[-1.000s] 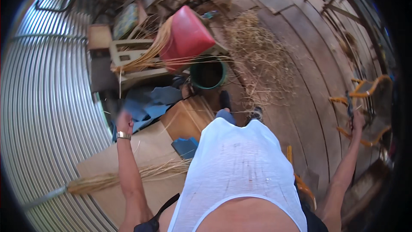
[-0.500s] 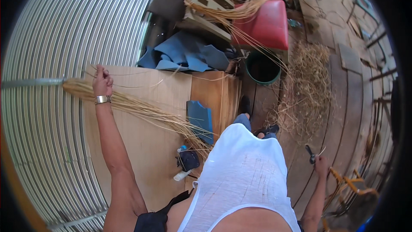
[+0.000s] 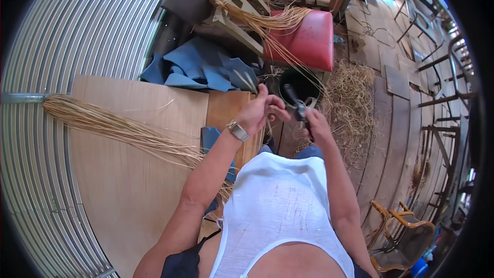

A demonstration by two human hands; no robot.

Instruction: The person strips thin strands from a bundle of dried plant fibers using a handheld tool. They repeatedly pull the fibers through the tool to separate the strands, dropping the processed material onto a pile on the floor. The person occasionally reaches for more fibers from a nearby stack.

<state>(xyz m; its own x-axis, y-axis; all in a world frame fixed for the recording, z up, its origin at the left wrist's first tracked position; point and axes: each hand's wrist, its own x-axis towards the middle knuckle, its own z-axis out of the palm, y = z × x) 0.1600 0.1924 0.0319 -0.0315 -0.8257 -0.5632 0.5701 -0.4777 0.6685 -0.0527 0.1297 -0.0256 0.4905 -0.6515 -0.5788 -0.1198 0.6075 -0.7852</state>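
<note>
My left hand (image 3: pixel 261 111), with a metal-banded watch at the wrist, is raised in front of my white shirt. Its fingers are curled around a few pale cane strips (image 3: pixel 245 79), whose ends stick out beyond the thumb. Close beside it on the right, my right hand (image 3: pixel 319 127) grips a dark hand tool (image 3: pixel 299 107); blur hides its exact kind. A long bundle of cane strips (image 3: pixel 121 129) lies across the pale plywood board (image 3: pixel 121 190) to the left, its near end passing behind my left forearm.
A red padded seat (image 3: pixel 309 41) with more strips draped over it stands ahead, beside a dark green bucket (image 3: pixel 288 80). Blue sheet material (image 3: pixel 198 64) is heaped beyond the board. Tangled shavings (image 3: pixel 352 103) cover floorboards at right. A rattan chair (image 3: pixel 401 234) stands lower right.
My left hand has come from the far left over the bundle to the middle. My right hand has swung up and inward from the lower right with the tool, so both hands are close together.
</note>
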